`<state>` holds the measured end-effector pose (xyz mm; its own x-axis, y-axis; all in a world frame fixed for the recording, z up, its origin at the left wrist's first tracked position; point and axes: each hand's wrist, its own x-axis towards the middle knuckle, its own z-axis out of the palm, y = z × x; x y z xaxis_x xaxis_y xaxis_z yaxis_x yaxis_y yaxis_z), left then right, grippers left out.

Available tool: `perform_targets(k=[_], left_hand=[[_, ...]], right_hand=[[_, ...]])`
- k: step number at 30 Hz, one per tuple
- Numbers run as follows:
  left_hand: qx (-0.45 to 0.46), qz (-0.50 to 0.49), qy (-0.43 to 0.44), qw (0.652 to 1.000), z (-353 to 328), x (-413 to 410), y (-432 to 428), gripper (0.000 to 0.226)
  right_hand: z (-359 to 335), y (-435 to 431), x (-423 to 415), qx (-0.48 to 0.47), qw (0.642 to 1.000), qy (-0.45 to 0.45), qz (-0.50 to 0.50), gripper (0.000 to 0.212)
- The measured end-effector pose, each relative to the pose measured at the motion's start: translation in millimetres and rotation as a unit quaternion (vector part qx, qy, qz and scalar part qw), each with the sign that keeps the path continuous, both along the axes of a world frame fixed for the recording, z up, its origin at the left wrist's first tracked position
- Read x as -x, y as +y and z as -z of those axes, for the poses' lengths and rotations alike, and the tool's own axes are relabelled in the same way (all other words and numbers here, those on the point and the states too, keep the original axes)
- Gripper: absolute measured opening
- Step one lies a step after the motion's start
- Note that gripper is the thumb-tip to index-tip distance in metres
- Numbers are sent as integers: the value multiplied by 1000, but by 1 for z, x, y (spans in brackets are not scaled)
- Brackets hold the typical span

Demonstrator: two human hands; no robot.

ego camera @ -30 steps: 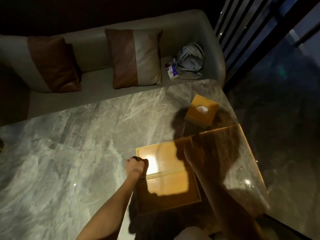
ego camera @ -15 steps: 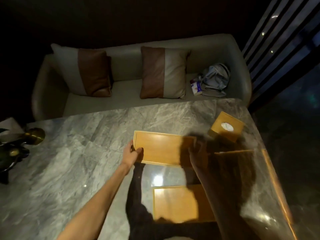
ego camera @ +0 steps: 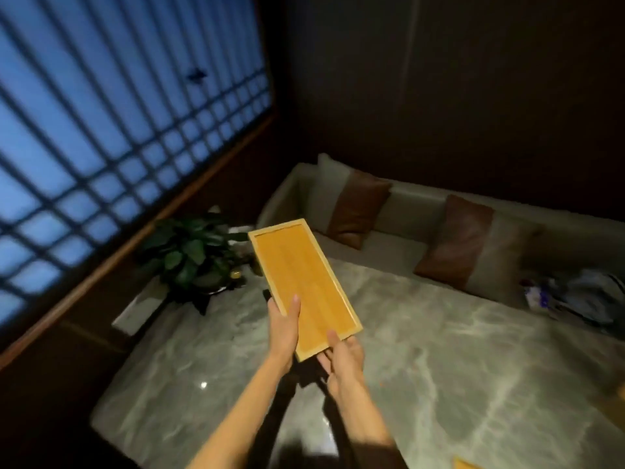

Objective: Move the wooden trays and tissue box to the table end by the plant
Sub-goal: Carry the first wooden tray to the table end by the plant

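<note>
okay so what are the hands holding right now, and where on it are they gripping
A wooden tray, held above the table. The left hand grips its long left edge, and the right hand its near short end.

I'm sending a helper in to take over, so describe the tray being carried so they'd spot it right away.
Start at the marble table beside the sofa. Above its end near the plant, both hands, left hand and right hand, hold up a long wooden tray by its near end. It is bright orange-yellow with a raised rim, empty, and off the table.
</note>
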<state>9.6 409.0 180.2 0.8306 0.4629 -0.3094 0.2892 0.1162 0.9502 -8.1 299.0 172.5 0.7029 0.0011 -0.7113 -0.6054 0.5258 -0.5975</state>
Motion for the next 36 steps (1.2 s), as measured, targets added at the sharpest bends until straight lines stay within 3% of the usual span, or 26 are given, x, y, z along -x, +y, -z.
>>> perform_targets(k=[2,4,6,10,15,18,20,22,24,25,27,31,34,36], left_hand=[[-8,-59,1,998,4,23,59,35],[-4,-76,2,997,-2,43,129,37],[-20,-47,15,999,-8,68,200,41],[-31,65,65,995,-13,123,307,49],[-7,177,123,976,0,169,363,36],[31,178,149,972,-4,170,390,26],[40,140,141,979,-3,172,416,36],[58,-11,132,990,10,175,434,46],[62,-187,143,970,39,180,435,50],[57,-214,160,962,57,179,429,50],[30,-187,207,960,96,174,409,51],[-146,-179,269,935,159,160,393,53],[-157,-141,392,895,185,153,393,62],[-177,-111,426,880,197,150,393,64]], right_hand=[[2,56,26,-26,997,1,-71,30],[-1,92,42,-59,982,-10,-180,36],[-6,116,43,-29,956,-29,-291,46],[-19,169,6,64,924,-96,-365,74],[-16,255,-15,97,867,-73,-483,49],[6,292,-18,109,878,-44,-464,38],[22,313,-23,116,895,-37,-429,35],[43,327,-28,129,912,-26,-389,35],[67,336,-29,150,920,-9,-361,31],[79,340,-29,160,921,3,-354,25],[104,347,-29,183,920,31,-345,17],[148,363,-26,255,905,74,-333,30],[168,371,-24,291,901,104,-304,31],[179,373,-25,328,892,109,-293,33]])
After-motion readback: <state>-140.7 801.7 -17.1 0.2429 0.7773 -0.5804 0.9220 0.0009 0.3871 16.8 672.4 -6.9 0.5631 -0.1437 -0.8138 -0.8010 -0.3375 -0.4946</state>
